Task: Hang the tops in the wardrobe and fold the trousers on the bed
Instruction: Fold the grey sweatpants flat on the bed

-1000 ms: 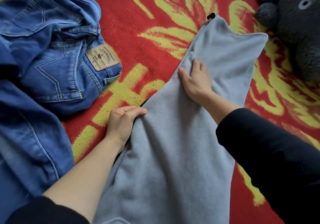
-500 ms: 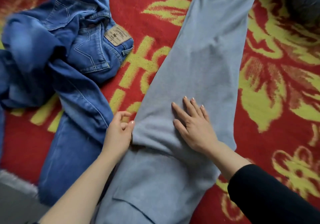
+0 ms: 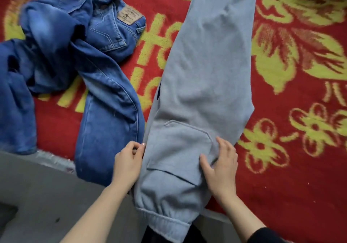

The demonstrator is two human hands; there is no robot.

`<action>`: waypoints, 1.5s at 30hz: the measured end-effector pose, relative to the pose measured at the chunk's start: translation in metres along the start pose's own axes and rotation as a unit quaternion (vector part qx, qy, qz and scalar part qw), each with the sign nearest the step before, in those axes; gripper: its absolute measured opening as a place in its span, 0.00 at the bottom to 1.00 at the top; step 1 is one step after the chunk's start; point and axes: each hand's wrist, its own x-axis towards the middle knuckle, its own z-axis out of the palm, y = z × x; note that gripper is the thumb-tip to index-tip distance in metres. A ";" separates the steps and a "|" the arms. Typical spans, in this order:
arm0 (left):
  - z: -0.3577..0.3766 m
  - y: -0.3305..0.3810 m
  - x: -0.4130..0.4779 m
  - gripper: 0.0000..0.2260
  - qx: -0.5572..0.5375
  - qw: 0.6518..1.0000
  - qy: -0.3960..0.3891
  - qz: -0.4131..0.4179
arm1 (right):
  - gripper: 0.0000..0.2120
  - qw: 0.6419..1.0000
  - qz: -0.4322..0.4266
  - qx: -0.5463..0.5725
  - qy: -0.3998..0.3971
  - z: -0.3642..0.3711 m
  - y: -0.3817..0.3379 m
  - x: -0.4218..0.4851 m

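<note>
Right now the grey sweatpants (image 3: 204, 70) lie stretched lengthwise on the bed, over a red blanket (image 3: 281, 167) with a yellow flower pattern, the legs laid one on the other and running away from the person, the elastic waistband (image 3: 161, 218) hanging just past the near edge of the bed. A patch pocket (image 3: 180, 148) faces up near the waist. The left hand (image 3: 127, 163) has its grip pinched on the left edge of the sweatpants, thumb and fingertips pressed together on the cloth; the right hand (image 3: 221, 167) lies flat with fingers spread on the fabric beside the pocket, pressing rather than holding.

The trousers look smoothed and ready for a fold. The main risk, as I judge it, is the soft fleece: it is limp and thick, so if the waist end is lifted by the left pinch alone, the two layers may slide apart and the legs skew. The waistband overhanging the edge could also drag the garment toward the floor (image 3: 37, 195) once the right palm lifts.

Just beside the left edge, a leg of the blue jeans (image 3: 105, 111) lies touching or nearly touching the sweatpants; I cannot tell which. A careless pinch there could catch denim too and pull the rumpled jeans along. Faint creases show higher up the leg, and folding over them would set them in.
</note>
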 end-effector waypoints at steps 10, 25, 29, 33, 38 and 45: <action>0.015 -0.044 -0.058 0.19 -0.177 0.960 0.025 -0.217 | 0.19 0.911 0.209 0.308 -0.179 0.002 0.016 -0.058; 0.036 -0.015 -0.152 0.14 -0.538 0.753 -0.234 -0.297 | 0.15 0.802 0.253 0.487 -0.236 -0.065 0.015 -0.106; 0.034 -0.014 -0.178 0.21 -0.559 0.737 -0.261 -0.276 | 0.18 0.785 0.258 0.494 -0.270 -0.094 0.040 -0.124; 0.007 -0.025 -0.219 0.06 -0.368 0.794 -0.395 -0.280 | 0.19 0.784 0.261 0.429 -0.364 -0.112 0.072 -0.164; -0.018 -0.049 -0.248 0.12 -0.134 0.808 -0.486 -0.305 | 0.12 0.766 0.331 0.276 -0.478 -0.104 0.108 -0.218; -0.023 0.008 -0.197 0.34 -0.215 0.904 -0.319 -0.188 | 0.21 0.809 0.324 0.450 -0.194 -0.112 0.077 -0.162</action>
